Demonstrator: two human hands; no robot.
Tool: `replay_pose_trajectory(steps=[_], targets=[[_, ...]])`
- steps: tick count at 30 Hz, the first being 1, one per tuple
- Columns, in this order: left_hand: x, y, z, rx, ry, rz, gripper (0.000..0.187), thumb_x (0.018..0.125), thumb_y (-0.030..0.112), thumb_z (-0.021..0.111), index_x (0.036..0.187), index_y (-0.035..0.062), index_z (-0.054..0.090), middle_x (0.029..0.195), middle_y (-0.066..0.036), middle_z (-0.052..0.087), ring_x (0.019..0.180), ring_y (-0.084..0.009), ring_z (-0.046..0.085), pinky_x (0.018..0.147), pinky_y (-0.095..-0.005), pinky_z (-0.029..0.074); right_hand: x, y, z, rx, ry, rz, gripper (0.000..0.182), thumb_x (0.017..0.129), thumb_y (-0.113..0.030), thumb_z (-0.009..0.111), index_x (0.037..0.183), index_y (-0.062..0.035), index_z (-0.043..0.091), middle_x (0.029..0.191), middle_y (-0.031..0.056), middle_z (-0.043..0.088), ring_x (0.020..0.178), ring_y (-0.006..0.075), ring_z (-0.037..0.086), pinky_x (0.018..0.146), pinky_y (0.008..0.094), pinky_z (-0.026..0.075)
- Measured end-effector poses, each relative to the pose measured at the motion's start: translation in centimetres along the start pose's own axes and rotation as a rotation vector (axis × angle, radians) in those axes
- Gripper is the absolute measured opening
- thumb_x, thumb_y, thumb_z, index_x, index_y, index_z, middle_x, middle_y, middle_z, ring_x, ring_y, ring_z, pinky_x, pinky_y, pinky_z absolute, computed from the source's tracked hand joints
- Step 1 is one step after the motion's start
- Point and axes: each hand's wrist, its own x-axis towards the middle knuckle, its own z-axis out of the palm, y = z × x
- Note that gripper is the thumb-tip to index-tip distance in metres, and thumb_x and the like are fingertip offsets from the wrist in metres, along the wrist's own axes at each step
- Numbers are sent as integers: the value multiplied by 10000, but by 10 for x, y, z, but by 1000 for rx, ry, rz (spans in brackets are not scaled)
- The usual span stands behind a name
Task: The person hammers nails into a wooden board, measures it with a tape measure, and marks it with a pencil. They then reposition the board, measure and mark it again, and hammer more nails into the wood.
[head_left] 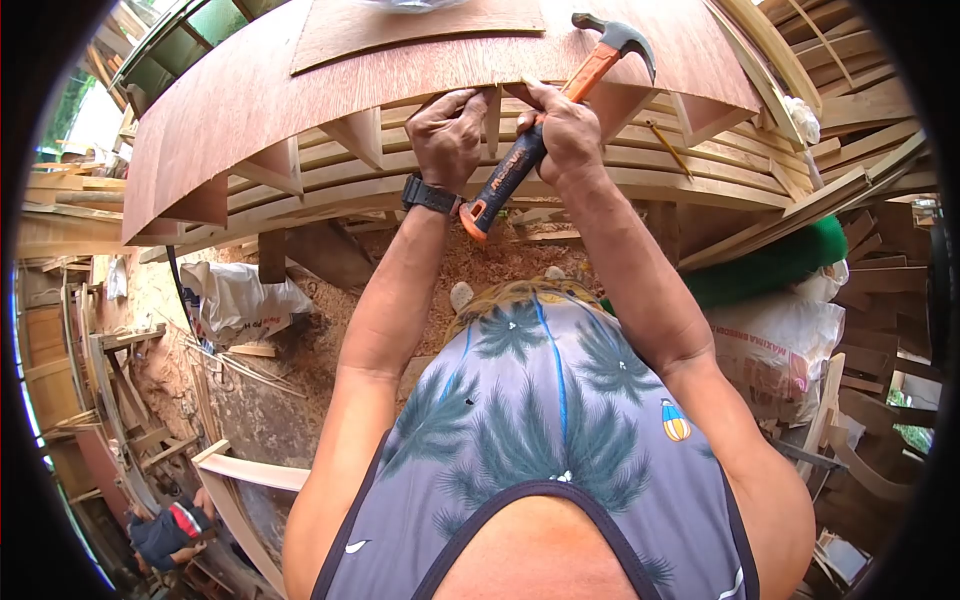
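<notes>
My right hand (568, 135) is wrapped round a claw hammer (508, 176) with an orange and black handle. The hammer slants, its metal head up over the panel and its butt down towards me. My left hand (447, 138), with a dark watch on the wrist, is closed at the front edge of a reddish plywood panel (230, 138). Whatever its fingertips pinch is hidden. Between my hands a thin upright wooden divider (492, 122) stands under the panel edge. The fingertips of my right hand also reach this edge.
A loose plywood piece (420, 38) lies on the panel. Below run long wooden slats (330, 190), with a pencil (670, 150) on them at right. White sacks (245, 303), a green roll (775, 265) and stacked timber surround me. Another person (170, 530) is at lower left.
</notes>
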Motion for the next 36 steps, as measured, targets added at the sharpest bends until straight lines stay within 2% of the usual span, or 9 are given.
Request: replay_pose_trajectory(steps=[4, 9, 11, 24, 26, 29, 30, 32, 36], targets=[[-2, -2, 0, -59, -1, -45, 134, 940, 9, 709, 1046, -37, 778, 795, 10, 710, 631, -22, 552, 526, -208, 432, -2, -1, 0, 12, 5, 9, 190, 935, -141, 731, 1000, 25, 665, 849, 103, 716, 562, 133, 586, 517, 277, 484], [0, -6, -1, 10, -7, 3, 136, 934, 8, 708, 1042, -25, 784, 873, -42, 766, 717, -49, 636, 609, -221, 509, -3, -4, -1, 1, -11, 23, 193, 940, -136, 725, 1015, 35, 677, 941, 137, 752, 576, 126, 587, 540, 267, 489], [-1, -4, -1, 5, -10, -13, 139, 929, 8, 711, 1043, -25, 783, 888, -54, 772, 739, -54, 650, 629, -224, 520, -5, -7, 0, -9, -43, 51, 157, 985, -120, 656, 1053, 21, 641, 1014, 162, 751, 598, 122, 580, 538, 266, 506], [-1, -5, 1, -25, -7, -27, 141, 927, 18, 726, 1049, -18, 785, 914, -58, 780, 738, -64, 660, 626, -223, 521, 1, -3, -3, -31, -50, 52, 186, 983, -121, 659, 1082, 37, 654, 1018, 159, 755, 603, 122, 575, 556, 266, 511], [-1, -5, 1, -38, -9, -57, 145, 928, 22, 726, 1055, -16, 784, 907, -60, 779, 736, -65, 662, 620, -223, 525, 2, -2, -4, 20, -63, 42, 223, 952, -137, 717, 1045, 59, 666, 930, 135, 747, 571, 138, 605, 525, 281, 509], [-2, -6, -4, -60, -41, -112, 152, 934, 32, 724, 1067, -13, 782, 893, -68, 777, 728, -67, 664, 609, -223, 533, -2, -4, -3, -61, 0, 32, 288, 963, -188, 727, 1081, 61, 643, 871, 115, 719, 569, 144, 621, 501, 286, 511], [-2, -1, -6, -69, -70, -142, 156, 938, 39, 723, 1073, -12, 779, 887, -74, 776, 722, -67, 665, 602, -223, 538, -5, -6, -4, -60, -1, 33, 288, 963, -188, 727, 1081, 61, 643, 871, 115, 719, 569, 144, 621, 501, 286, 511], [-4, 13, -17, -33, -110, -139, 151, 943, 50, 722, 1068, -11, 779, 878, -80, 776, 719, -69, 669, 598, -219, 540, -12, -13, -13, -159, -33, 35, 339, 998, -251, 695, 1132, 47, 601, 1038, 195, 729, 599, 135, 623, 539, 251, 538], [7, 52, -37, 129, -152, -54, 137, 946, 77, 730, 1043, -8, 777, 858, -93, 774, 715, -88, 688, 606, -220, 557, -39, -27, -44, -303, -184, -110, 354, 1014, -286, 672, 1162, 24, 585, 1011, 146, 747, 582, 108, 633, 540, 219, 511]])
